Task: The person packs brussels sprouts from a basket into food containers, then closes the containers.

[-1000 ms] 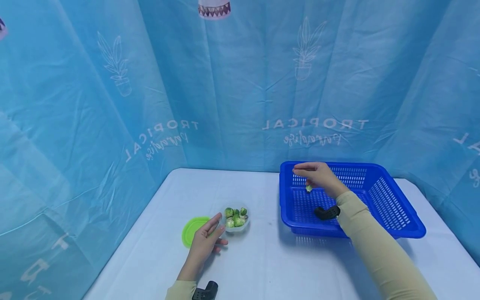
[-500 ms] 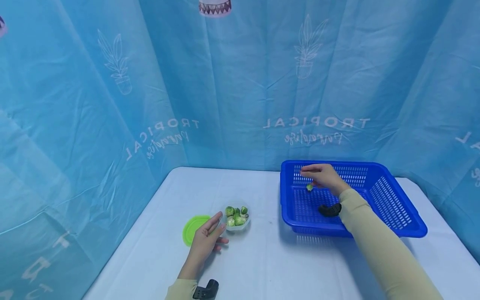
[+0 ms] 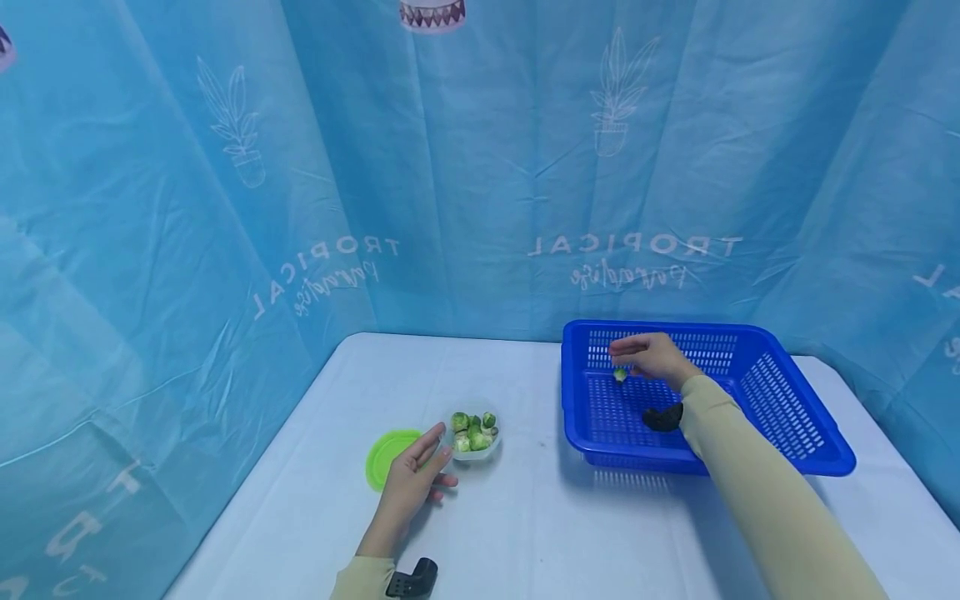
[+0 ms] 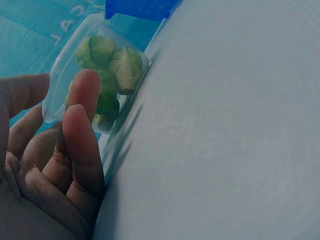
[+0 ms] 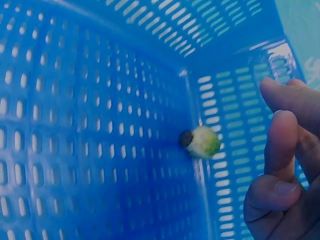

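Note:
My left hand point(image 3: 408, 483) is beside a small clear plastic container point(image 3: 480, 455), its relaxed fingertips right at the near rim. Several Brussels sprouts point(image 4: 125, 70) sit inside the container. A round light-green lid point(image 3: 384, 457) lies on the table, partly behind that hand. Over the left part of a blue plastic basket point(image 3: 813, 429) hovers my right hand point(image 3: 652, 358), fingers loosely bent with nothing between them. One Brussels sprout point(image 5: 204, 142) rests in the basket where its floor meets the side wall, apart from the right fingertips in the right wrist view.
The table has a white cloth point(image 3: 517, 533). A blue printed curtain point(image 3: 480, 208) hangs behind it and along both sides. The basket stands at the back right, its slotted walls higher than the small container's.
My right hand has drawn a little to the right, away from the Brussels sprout, which now lies in the basket. The left hand and the container have stayed in place.

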Tool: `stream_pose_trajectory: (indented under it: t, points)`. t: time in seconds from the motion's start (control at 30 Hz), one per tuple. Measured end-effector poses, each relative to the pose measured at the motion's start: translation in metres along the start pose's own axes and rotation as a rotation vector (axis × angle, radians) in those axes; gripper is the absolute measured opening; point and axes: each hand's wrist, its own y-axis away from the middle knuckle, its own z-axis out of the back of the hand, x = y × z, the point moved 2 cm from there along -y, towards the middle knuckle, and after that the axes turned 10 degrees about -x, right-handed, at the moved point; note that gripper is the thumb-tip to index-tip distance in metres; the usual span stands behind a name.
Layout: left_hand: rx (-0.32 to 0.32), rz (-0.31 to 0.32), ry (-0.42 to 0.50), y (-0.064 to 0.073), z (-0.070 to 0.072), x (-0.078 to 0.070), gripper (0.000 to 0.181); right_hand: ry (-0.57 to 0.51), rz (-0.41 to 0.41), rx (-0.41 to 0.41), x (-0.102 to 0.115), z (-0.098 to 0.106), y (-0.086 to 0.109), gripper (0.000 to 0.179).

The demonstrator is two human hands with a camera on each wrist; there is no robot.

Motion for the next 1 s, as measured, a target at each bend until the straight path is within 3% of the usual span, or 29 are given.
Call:
stream_pose_trajectory:
  t: [0.6, 0.87, 1.0]
  points:
    - [0.019, 0.018, 0.009, -0.001, 0.0, 0.003, 0.057, 0.086, -0.027, 0.048, -0.015, 0.003, -0.006, 0.04]
    - [0.009, 0.007, 0.012, -0.002, 0.001, 0.003, 0.057, 0.151, 0.024, 0.032, -0.015, -0.001, -0.01, 0.04]
    - [0.01, 0.014, 0.002, -0.002, 0.001, 0.001, 0.054, 0.155, -0.007, 0.053, -0.018, -0.002, -0.012, 0.041]
